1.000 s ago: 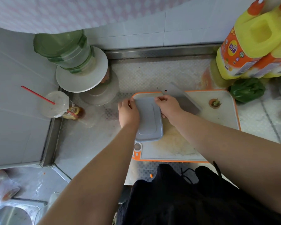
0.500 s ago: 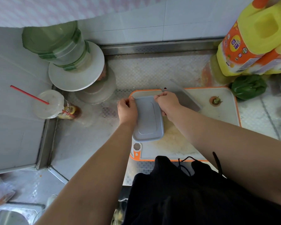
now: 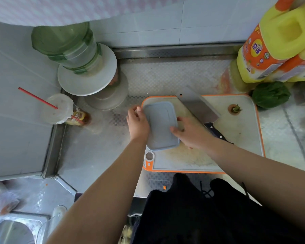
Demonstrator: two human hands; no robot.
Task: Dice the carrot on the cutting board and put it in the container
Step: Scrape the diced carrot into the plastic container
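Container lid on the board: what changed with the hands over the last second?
The right hand moved from the lid's far edge back to its right side, fingers now lying flat on the lid. The left hand stayed at the lid's left edge. The container has not visibly moved on the cutting board; the cleaver and carrot top lie as before.

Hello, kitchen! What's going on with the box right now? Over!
Left hand and right hand on lidded container, both sides. Container sits on cutting board. Cleaver beside it. No dice visible.
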